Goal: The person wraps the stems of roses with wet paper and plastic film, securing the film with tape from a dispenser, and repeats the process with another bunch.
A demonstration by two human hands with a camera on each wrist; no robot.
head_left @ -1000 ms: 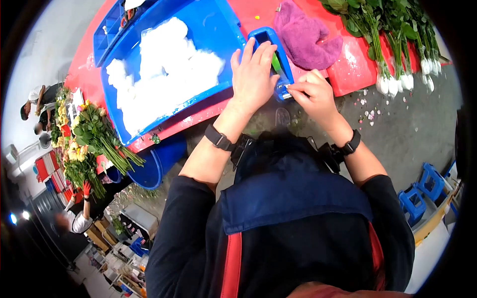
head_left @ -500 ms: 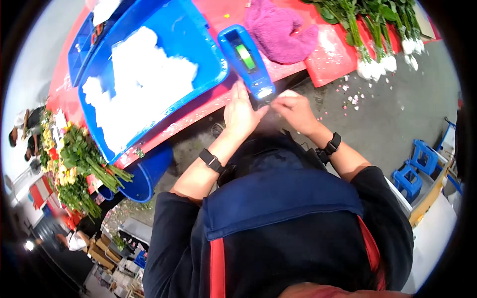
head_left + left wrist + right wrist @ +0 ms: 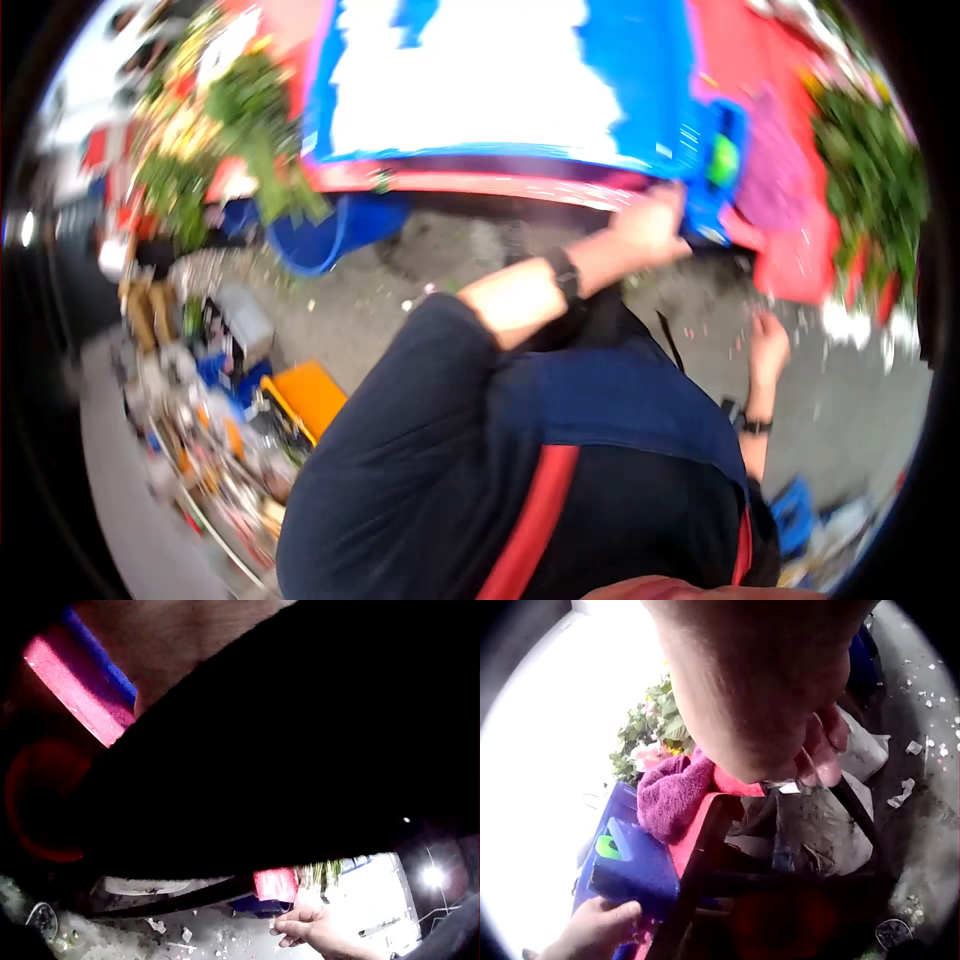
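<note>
Tabletop: blue tray [image 3: 660, 60] fills most of the red table [image 3: 480, 182], right up to the near rim.
Right of tray: tape dispenser [image 3: 722, 165], purple towel [image 3: 775, 175] and flower stems [image 3: 870, 170] packed side by side; left hand [image 3: 650, 225] grips the dispenser's near end.
Under table: blue bucket [image 3: 330, 225] at left, dark frame bar [image 3: 705, 847] below the dispenser.
Free room: grey ground [image 3: 830, 400] around the right hand [image 3: 768, 345], low beside the table.
Floor left: blurred clutter [image 3: 220, 430].

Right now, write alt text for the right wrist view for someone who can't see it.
The right hand, fingers curled, fills the top of the frame above a littered floor. Lower left, the left hand grips a blue tape dispenser on a red table, beside a purple towel.
</note>
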